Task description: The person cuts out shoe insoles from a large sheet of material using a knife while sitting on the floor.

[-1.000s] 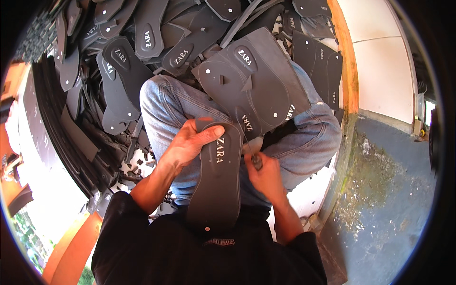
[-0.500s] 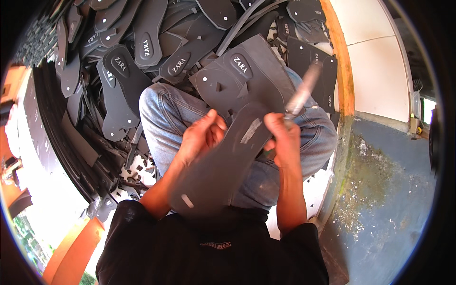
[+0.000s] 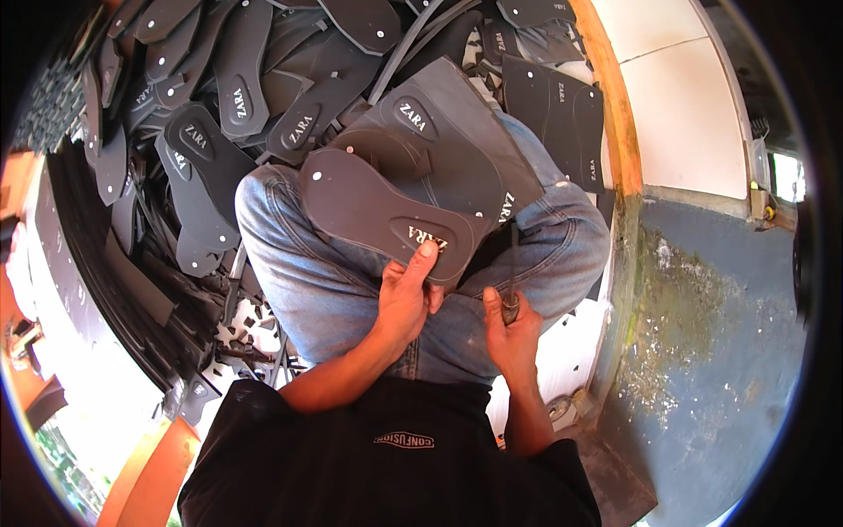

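A dark grey foam sandal sole (image 3: 364,193) lies slantwise over my lap, its heel end held by my left hand (image 3: 406,294) with the thumb on top. A white dot marks its wide end and a raised oval pad its heel. My right hand (image 3: 512,334) is closed round the handle of a knife (image 3: 510,306). The thin blade points away from me, to the right of the sole and apart from it. Beneath the sole, a dark foam sheet (image 3: 479,132) with outlines on it rests across my crossed legs.
A heap of cut soles (image 3: 206,154) spreads ahead and to the left. Dark foam strips (image 3: 114,263) are stacked on the left, with scraps (image 3: 250,329) near my knee. Another foam sheet (image 3: 562,123) lies at the right, beside a wooden edge (image 3: 619,105) and the blue-grey floor (image 3: 720,351).
The sole has swung round from pointing toward my chest to lying across the foam sheet, printed side up. My right hand has moved down toward me, and the knife is lower.
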Demonstrator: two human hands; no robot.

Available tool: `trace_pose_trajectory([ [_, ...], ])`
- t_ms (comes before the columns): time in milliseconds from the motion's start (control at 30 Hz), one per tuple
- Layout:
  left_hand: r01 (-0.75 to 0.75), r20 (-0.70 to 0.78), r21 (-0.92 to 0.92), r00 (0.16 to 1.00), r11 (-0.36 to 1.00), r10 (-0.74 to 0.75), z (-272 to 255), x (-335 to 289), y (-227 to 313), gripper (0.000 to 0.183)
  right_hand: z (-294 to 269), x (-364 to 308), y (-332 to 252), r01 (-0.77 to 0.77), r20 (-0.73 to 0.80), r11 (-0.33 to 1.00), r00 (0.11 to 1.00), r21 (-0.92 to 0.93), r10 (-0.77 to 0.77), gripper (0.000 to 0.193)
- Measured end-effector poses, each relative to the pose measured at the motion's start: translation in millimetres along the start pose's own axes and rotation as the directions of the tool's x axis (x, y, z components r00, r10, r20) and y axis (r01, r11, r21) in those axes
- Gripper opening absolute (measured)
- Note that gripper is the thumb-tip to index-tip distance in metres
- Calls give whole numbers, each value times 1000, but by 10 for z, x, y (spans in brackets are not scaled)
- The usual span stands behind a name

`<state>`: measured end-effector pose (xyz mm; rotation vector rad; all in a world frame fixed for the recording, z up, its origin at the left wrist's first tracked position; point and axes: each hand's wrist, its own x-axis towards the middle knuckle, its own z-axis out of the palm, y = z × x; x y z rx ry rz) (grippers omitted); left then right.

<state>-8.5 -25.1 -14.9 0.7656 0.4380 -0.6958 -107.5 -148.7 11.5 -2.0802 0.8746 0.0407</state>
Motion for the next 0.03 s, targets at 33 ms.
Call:
trace_pose_trajectory([
  [33,1,-44,-18,999,1000,-1,12,-21,-5,26,-7,-33,69,66,-30,991,997,-119,-71,37],
])
